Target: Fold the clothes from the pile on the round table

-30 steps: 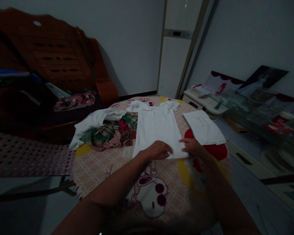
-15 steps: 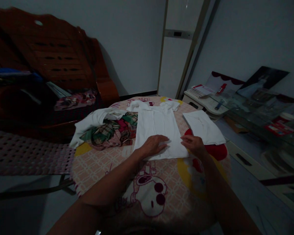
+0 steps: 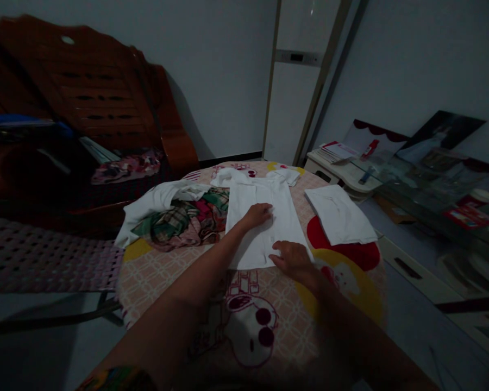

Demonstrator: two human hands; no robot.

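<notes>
A white short-sleeved shirt (image 3: 244, 195) lies spread on the round table, its sleeves at the far end and its hem toward me. My left hand (image 3: 257, 216) rests on the middle of the shirt, fingers pointing right along the front strip, thumb slightly apart. Nearer to me, my right hand (image 3: 293, 258) lies over the lower right part by the hem. Its thumb and fingers are apart, with nothing visibly held between them. To the right is a folded white garment (image 3: 340, 214).
A crumpled pile of clothes (image 3: 179, 220), plaid and white, sits at the left of the table. The patterned tablecloth (image 3: 158, 277) covers the table. A wooden bench (image 3: 101, 98) stands behind at left, a woven seat (image 3: 52, 255) beside the table, and a glass-topped cabinet (image 3: 424, 190) at right.
My left hand has moved farther up the shirt, away from me. My right hand has come left and nearer, from the shirt's right edge onto its lower part.
</notes>
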